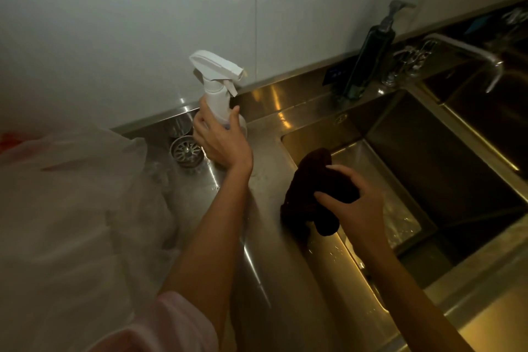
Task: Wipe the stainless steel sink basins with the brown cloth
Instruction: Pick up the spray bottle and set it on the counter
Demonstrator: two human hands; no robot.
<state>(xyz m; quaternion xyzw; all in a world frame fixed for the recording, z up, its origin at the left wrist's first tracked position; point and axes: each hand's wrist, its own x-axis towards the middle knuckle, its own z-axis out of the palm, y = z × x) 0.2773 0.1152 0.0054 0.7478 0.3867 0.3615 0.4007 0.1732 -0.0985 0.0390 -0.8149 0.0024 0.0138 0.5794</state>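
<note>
The left hand point(221, 140) has its fingers curled round a white spray bottle point(218, 86), and the bottle stands up over the shiny steel counter point(265, 226). Just left of those fingers a round metal drain strainer point(187, 150) lies on the counter. Further left sits a see-through plastic bag point(85, 194).

The right hand point(357, 203) has its fingers and thumb clamped on the brown cloth point(311, 188). The cloth is bunched up under the fingers, at the left edge of the near sink basin point(428, 151). Part of it hangs past the palm. Below the hand the basin floor looks wet and shiny.

Far past the fingers, by the white tiled wall point(143, 23), stands a dark soap pump bottle point(368, 63). To its right a steel tap point(468, 54) bends over a second basin point(491, 111). The room is dim, with yellow light on the steel.
</note>
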